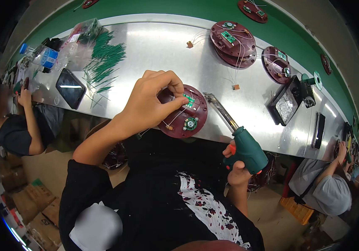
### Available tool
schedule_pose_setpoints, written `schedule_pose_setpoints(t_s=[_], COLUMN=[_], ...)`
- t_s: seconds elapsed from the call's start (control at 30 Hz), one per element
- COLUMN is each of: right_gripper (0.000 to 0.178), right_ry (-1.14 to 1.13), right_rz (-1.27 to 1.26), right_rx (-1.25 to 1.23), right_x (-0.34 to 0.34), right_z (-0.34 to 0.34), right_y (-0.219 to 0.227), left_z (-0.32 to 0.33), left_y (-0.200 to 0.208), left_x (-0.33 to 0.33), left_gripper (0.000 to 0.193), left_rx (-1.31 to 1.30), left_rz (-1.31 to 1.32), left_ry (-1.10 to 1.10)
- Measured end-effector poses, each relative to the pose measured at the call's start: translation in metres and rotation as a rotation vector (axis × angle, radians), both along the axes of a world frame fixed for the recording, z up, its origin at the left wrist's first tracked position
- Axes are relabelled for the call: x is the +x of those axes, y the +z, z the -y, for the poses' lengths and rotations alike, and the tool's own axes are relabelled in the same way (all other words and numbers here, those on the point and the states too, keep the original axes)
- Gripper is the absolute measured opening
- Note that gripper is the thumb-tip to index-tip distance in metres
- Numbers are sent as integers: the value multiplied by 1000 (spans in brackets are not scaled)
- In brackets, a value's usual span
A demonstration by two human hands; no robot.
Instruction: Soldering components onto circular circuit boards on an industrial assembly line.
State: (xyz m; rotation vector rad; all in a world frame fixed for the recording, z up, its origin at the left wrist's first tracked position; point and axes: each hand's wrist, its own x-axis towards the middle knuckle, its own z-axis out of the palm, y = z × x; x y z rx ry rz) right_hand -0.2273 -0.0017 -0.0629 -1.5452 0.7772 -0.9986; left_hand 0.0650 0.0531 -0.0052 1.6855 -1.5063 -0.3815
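Note:
A round maroon plastic disc (199,113) lies near the table's front edge, with a small green circuit board (191,99), a round green-rimmed part (190,124) and thin wires on it. My left hand (154,98) reaches over the disc, thumb and forefinger pinched together at the circuit board. A white wire runs up toward these fingertips, but what they hold is hidden. My right hand (239,173) is wrapped round the dark green handle of a soldering gun (248,150). Its metal tip points up and left, just right of the disc and apart from it.
More maroon discs (234,39) with boards and wires stand stacked at the back, beside another disc (276,65). A black tray (286,104) and green spool (312,80) are at the right. Green wires (106,56), a phone (70,88) and a bottle (45,56) lie left. Co-workers sit both sides.

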Motion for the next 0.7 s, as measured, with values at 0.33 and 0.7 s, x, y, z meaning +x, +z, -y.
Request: schedule_pose_setpoints(t_s=[0.33, 0.7], right_gripper=[72, 83], right_ry=[73, 166], right_rz=[-64, -140], right_rx=[-55, -203], right_x=[5, -8], right_z=[4, 11], right_y=[9, -13], left_z=[6, 7], left_y=[10, 11], left_x=[-1, -1], left_gripper=[23, 22], left_rx=[83, 88], left_rz=[51, 71], left_ry=[-61, -86])
